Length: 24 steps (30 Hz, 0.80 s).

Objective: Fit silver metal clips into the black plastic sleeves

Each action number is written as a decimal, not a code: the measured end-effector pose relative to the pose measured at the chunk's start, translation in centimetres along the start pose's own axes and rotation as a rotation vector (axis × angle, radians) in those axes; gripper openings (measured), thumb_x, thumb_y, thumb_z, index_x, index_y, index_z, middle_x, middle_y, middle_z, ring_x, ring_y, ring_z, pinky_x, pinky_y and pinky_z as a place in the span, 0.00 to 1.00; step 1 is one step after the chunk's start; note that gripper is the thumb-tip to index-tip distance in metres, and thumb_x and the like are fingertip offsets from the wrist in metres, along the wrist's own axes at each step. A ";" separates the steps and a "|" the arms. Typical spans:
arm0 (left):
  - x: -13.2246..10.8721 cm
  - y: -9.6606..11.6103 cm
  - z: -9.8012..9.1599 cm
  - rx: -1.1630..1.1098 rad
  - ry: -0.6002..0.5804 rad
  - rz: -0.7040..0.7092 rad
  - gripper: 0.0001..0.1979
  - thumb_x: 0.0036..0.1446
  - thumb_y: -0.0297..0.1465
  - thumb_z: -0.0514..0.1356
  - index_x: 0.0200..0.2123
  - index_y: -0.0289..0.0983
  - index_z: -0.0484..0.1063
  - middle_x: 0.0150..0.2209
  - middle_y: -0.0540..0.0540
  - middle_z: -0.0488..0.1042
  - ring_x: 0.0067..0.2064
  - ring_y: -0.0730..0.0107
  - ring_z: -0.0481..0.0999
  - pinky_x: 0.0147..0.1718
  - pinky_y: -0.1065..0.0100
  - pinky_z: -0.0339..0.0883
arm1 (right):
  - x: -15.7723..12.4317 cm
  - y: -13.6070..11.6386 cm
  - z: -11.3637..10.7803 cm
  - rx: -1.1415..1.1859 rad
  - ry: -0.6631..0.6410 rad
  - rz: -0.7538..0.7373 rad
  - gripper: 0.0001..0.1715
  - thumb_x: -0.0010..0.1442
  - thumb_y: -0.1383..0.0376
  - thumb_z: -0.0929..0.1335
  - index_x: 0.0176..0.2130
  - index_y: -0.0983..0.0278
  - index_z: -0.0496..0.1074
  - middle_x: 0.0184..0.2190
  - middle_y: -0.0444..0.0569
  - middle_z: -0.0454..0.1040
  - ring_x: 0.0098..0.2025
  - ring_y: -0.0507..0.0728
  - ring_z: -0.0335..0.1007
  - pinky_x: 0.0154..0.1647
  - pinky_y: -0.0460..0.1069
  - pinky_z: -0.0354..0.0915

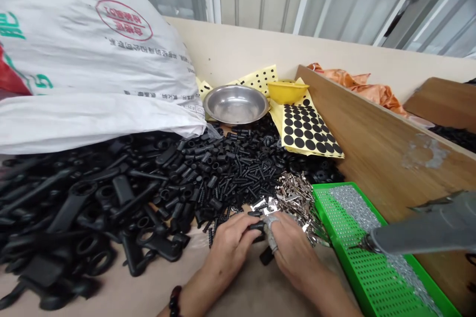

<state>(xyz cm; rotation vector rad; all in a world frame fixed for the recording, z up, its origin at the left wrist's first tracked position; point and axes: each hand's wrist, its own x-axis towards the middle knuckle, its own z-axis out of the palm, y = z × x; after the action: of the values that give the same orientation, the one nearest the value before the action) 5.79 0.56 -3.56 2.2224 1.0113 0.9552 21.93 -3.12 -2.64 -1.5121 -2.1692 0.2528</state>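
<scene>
Mostly black, ringed by bright colour.
Clocking it around the black piece [257,226], I see black handles [70,208] at nine, a white sack [148,67] with green lettering and a red oval at eleven, a silvery bowl [236,104] at twelve, a yellow sheet [308,131] of black dots at one, a bright green, hole-patterned tray [357,275] at three.

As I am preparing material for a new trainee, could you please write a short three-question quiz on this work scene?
1. What colour is the perforated tray beside the person's right hand?
2. True or false: in this view, the metal bowl is left of the yellow bowl.
3. What does the left hand hold?
A) a sheet of black dots
B) a small black part
C) a piece of orange plastic

Key: 1. Green; 2. True; 3. B
</scene>
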 end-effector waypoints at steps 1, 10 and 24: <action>0.1 0.0 0.2 0.030 -0.002 0.004 0.07 0.56 0.24 0.56 0.36 0.36 0.73 0.32 0.46 0.77 0.35 0.66 0.76 0.36 0.69 0.70 | 0.0 0.1 0.2 -0.051 0.014 0.015 0.15 0.52 0.78 0.56 0.32 0.66 0.66 0.33 0.54 0.69 0.35 0.60 0.62 0.36 0.54 0.61; 0.7 -1.5 -3.8 0.359 0.058 0.053 0.11 0.59 0.25 0.51 0.43 0.36 0.70 0.41 0.41 0.72 0.43 0.60 0.71 0.43 0.60 0.68 | 0.3 0.6 -0.6 -0.050 0.095 0.054 0.18 0.49 0.79 0.57 0.37 0.64 0.64 0.36 0.53 0.68 0.39 0.60 0.63 0.39 0.54 0.64; 2.8 -1.4 -5.9 0.850 -0.056 -0.031 0.09 0.57 0.23 0.53 0.29 0.36 0.72 0.31 0.42 0.72 0.38 0.55 0.67 0.34 0.58 0.59 | 2.9 -1.5 -0.5 -0.020 0.003 0.007 0.18 0.44 0.81 0.58 0.32 0.63 0.63 0.35 0.51 0.64 0.40 0.59 0.60 0.42 0.55 0.63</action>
<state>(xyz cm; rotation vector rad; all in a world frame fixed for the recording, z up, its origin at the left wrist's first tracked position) 1.98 4.51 0.22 2.8515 1.6321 0.4682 20.13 -1.04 -0.80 -1.5298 -2.1710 0.2317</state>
